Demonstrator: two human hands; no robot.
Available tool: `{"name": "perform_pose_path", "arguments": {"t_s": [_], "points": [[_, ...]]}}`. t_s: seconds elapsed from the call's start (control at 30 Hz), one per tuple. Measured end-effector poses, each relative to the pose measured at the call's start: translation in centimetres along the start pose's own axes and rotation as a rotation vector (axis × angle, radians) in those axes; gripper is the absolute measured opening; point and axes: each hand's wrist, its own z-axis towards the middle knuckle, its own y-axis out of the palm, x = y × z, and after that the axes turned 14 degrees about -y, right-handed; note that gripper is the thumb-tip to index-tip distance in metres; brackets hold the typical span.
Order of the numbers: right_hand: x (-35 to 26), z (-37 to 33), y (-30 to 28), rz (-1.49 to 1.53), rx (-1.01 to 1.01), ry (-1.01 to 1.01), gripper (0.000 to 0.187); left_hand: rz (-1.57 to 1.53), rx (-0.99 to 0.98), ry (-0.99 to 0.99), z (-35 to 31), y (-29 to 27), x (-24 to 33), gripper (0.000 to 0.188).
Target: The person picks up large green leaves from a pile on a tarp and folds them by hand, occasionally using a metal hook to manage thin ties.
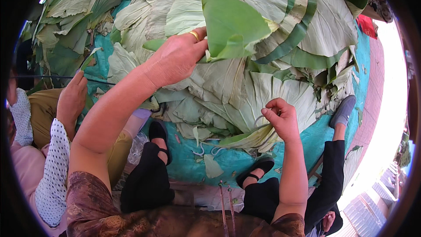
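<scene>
My left hand (pixel 180 59), with a gold ring on one finger, is raised over a big heap of large flat leaves (pixel 280 94). It is closed on the edge of a folded green leaf (pixel 232 26), which looks like a lotus leaf. Lower and to the right, my right hand (pixel 283 116) pinches a thin pale strand (pixel 258 120) at the near side of the heap. Part of that strand is hidden by the fingers. Pale, veined undersides show on most leaves, with dark green faces at some edges.
A teal tarp (pixel 188 166) lies beneath the heap, with loose white cords (pixel 215 150) near my feet. At left, a person's hand (pixel 72 98) holds a small leaf piece. Another person's shoe (pixel 343 110) rests at right. A second leaf pile (pixel 72 26) stands far left.
</scene>
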Motion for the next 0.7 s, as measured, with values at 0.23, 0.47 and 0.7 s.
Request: {"name": "perform_pose_path", "arguments": {"t_s": [0.23,0.47,0.7], "points": [[-1.0,-4.9,-4.0,0.09,-0.012,0.012,0.012,0.071,-0.192,0.074,-6.6,8.2,4.1,0.065],[-5.2,-13.6,-4.6,0.093,-0.147,0.051,0.014,0.137,-0.258,0.256,-12.7,11.7,7.7,0.057],[-9.2,-24.1,-1.9,-0.162,0.178,-0.001,0.025,0.479,-0.946,0.079,-17.9,11.3,13.4,0.063]]}}
